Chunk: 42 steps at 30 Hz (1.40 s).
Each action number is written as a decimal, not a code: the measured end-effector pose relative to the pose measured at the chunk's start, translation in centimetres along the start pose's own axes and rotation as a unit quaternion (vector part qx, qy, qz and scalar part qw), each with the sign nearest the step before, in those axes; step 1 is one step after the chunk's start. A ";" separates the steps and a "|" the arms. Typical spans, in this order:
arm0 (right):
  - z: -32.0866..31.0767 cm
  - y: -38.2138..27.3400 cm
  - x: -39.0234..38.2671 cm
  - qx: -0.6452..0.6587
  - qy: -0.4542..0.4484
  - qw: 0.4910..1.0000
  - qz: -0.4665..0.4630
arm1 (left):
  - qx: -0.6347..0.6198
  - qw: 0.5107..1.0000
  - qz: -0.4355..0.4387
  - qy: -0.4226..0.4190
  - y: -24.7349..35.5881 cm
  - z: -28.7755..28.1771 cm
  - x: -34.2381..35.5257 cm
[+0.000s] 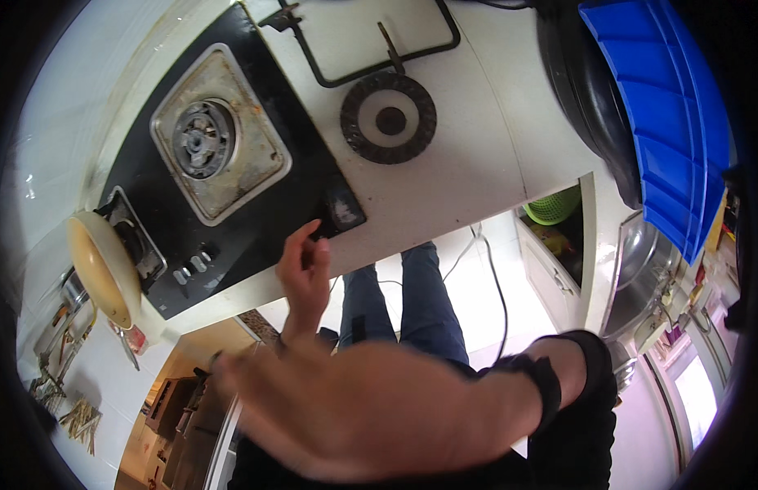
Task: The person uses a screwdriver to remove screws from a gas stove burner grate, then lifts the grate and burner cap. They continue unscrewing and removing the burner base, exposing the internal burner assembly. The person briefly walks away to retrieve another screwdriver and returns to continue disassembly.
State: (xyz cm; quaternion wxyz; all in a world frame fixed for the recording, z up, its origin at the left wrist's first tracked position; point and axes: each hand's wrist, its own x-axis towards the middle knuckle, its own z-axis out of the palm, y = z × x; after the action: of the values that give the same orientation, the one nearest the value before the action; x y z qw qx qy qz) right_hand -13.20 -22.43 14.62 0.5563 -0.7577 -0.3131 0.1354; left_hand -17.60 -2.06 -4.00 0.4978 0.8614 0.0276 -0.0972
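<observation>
My left hand (304,278) is raised by the front edge of the black gas stove (285,135). Its index finger and thumb stand apart with nothing seen between them. A smeared, lighter patch (344,208) marks the stove's corner close to those fingertips. Across the foreground reaches my right arm, and my right hand (265,388) is blurred by motion at the lower left. A pale blurred shape (195,347) shows at its fingertips; whether the hand holds it I cannot tell. The stove's burner (203,139) sits uncovered in a stained metal drip tray (265,167).
On the white counter lie a round burner cap (389,118) and a black pan support (379,69). A cream frying pan (104,269) stands at the stove's left. To the right are a blue plastic tray (669,122), a sink (640,261) and an open cabinet holding a green basket (552,206).
</observation>
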 end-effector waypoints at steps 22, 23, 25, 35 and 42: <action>3.9 10.3 11.6 -0.111 0.309 0.939 0.099 | -0.091 0.988 -0.027 0.123 -5.8 -13.5 -1.7; 4.2 10.3 13.3 -0.065 0.306 0.947 0.072 | -0.100 0.987 -0.033 0.120 -6.1 -13.8 -1.4; 4.7 9.3 15.9 -0.084 0.270 0.956 0.073 | -0.108 0.986 -0.009 0.125 -6.6 -14.2 -0.6; 5.8 11.9 18.8 -0.156 0.202 0.967 0.007 | -0.168 0.976 0.029 0.132 -7.1 -14.3 2.7; 5.3 11.0 18.7 -0.161 0.190 0.968 0.015 | -0.154 0.977 0.031 0.144 -8.2 -15.2 3.3</action>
State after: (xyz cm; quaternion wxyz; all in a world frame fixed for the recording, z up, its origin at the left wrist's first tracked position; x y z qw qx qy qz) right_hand 1.72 -8.75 5.24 0.4737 -0.8540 -0.2082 -0.0549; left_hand -13.40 15.01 -4.25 0.6182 0.7797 0.0867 0.0488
